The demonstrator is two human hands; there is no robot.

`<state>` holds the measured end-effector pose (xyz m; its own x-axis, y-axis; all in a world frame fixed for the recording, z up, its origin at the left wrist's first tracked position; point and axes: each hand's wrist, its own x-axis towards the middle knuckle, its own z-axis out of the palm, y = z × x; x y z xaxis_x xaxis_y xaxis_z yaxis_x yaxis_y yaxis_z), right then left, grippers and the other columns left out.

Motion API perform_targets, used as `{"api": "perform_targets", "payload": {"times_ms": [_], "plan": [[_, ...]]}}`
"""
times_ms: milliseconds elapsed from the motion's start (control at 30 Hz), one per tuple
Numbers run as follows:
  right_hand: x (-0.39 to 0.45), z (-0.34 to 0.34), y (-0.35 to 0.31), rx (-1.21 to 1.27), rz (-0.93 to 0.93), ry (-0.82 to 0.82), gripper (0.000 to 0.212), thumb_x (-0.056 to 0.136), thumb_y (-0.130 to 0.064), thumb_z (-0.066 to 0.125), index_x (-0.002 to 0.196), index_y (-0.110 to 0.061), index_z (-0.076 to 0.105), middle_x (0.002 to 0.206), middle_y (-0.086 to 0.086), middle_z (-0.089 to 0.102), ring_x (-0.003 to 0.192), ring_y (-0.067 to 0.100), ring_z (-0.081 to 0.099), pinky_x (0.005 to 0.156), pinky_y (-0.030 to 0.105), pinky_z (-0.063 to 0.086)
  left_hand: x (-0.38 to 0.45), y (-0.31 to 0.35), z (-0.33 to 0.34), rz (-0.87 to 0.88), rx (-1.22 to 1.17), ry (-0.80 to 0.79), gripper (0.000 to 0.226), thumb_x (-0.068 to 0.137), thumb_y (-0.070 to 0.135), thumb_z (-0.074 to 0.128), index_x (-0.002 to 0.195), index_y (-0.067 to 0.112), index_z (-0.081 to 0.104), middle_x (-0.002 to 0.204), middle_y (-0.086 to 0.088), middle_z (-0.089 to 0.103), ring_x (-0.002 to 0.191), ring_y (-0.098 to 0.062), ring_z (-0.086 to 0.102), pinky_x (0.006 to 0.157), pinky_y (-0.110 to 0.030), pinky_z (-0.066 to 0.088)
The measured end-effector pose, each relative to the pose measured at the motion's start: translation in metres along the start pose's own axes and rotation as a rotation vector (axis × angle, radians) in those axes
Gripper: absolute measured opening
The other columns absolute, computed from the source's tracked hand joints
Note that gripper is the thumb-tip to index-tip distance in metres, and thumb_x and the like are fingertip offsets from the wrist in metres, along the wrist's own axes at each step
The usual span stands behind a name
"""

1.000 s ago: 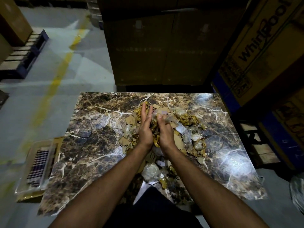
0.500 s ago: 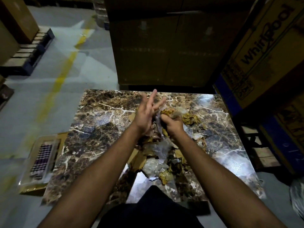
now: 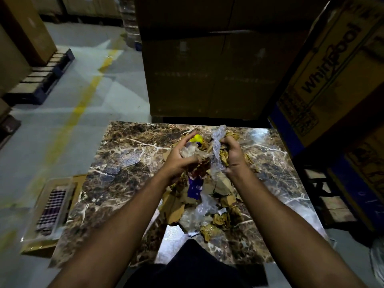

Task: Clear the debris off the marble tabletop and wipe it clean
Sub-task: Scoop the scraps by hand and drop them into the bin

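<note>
I see two hands raised above one brown marble surface [image 3: 116, 183]. My left hand [image 3: 178, 161] has its fingers curled round a wad of clear plastic and paper scraps, forefinger stretched out forward. My right hand [image 3: 232, 154] has its fingers clenched on a strip of bubble wrap [image 3: 217, 148]; the strip's long axis runs roughly up and down, its top end poking above the fist toward the far edge of the surface.

The debris pile [image 3: 207, 206] lies on the middle of the surface, under and between both forearms, stretching lengthwise from the hands back to the near edge. It is torn brown cardboard bits, crumpled clear plastic, and golden-brown wads, too many and too tangled for me to count. One yellow scrap [image 3: 197, 138] shows beside the left forefinger, and one blue-purple piece [image 3: 194, 187] sits below the hands.

At right stands one large carton [image 3: 332, 65] printed "Whirlpool". On the floor left of the surface lies one flat packet holding a checked cloth [image 3: 51, 208].
</note>
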<state>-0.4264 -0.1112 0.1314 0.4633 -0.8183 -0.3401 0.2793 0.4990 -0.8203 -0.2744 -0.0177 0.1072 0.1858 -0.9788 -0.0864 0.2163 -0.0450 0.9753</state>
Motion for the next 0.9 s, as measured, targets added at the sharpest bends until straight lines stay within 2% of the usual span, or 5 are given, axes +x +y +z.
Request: {"api": "perform_targets", "payload": {"times_ms": [200, 333, 633, 767, 900], "plan": [[0.002, 0.015, 0.040, -0.048, -0.082, 0.116, 0.057, 0.081, -0.033, 0.071, 0.131, -0.008, 0.060, 0.122, 0.031, 0.064, 0.106, 0.042, 0.066, 0.097, 0.058, 0.054, 0.002, -0.007, 0.028, -0.030, -0.465, 0.369, 0.051, 0.078, 0.019, 0.072, 0.128, 0.023, 0.067, 0.124, -0.015, 0.070, 0.118, -0.035, 0.065, 0.098, -0.048, 0.054], [0.008, 0.015, 0.065, -0.171, -0.101, 0.227, 0.051, 0.078, -0.043, 0.074, 0.119, -0.012, 0.070, 0.115, 0.017, 0.073, 0.109, 0.036, 0.070, 0.096, 0.059, 0.055, 0.001, -0.004, 0.040, -0.009, -0.606, 0.375, 0.045, 0.085, 0.027, 0.071, 0.129, 0.017, 0.067, 0.128, -0.017, 0.068, 0.120, -0.035, 0.065, 0.091, -0.044, 0.058], [-0.036, 0.043, 0.024, -0.218, -0.112, -0.005, 0.042, 0.108, -0.043, 0.038, 0.106, -0.017, 0.071, 0.096, 0.002, 0.075, 0.091, 0.012, 0.071, 0.077, 0.028, 0.056, 0.002, 0.009, 0.040, 0.107, -0.321, 0.303, 0.051, 0.072, 0.023, 0.090, 0.116, 0.015, 0.066, 0.110, -0.018, 0.074, 0.104, -0.035, 0.071, 0.080, -0.039, 0.059], [-0.035, 0.055, 0.015, -0.080, -0.072, 0.022, 0.067, 0.099, -0.065, 0.032, 0.108, -0.014, 0.074, 0.105, 0.009, 0.078, 0.107, 0.025, 0.072, 0.090, 0.039, 0.058, 0.005, 0.011, 0.041, 0.124, -0.273, 0.339, 0.043, 0.078, -0.005, 0.079, 0.115, 0.011, 0.064, 0.105, -0.017, 0.074, 0.098, -0.034, 0.073, 0.078, -0.040, 0.060], [-0.027, 0.057, 0.019, -0.070, -0.065, 0.110, 0.053, 0.108, -0.051, 0.037, 0.116, -0.010, 0.071, 0.107, 0.011, 0.077, 0.109, 0.031, 0.070, 0.098, 0.045, 0.055, 0.008, 0.008, 0.041, 0.140, -0.208, 0.408, 0.036, 0.069, 0.003, 0.083, 0.096, 0.022, 0.070, 0.095, -0.015, 0.075, 0.089, -0.033, 0.073, 0.076, -0.041, 0.059]]}}
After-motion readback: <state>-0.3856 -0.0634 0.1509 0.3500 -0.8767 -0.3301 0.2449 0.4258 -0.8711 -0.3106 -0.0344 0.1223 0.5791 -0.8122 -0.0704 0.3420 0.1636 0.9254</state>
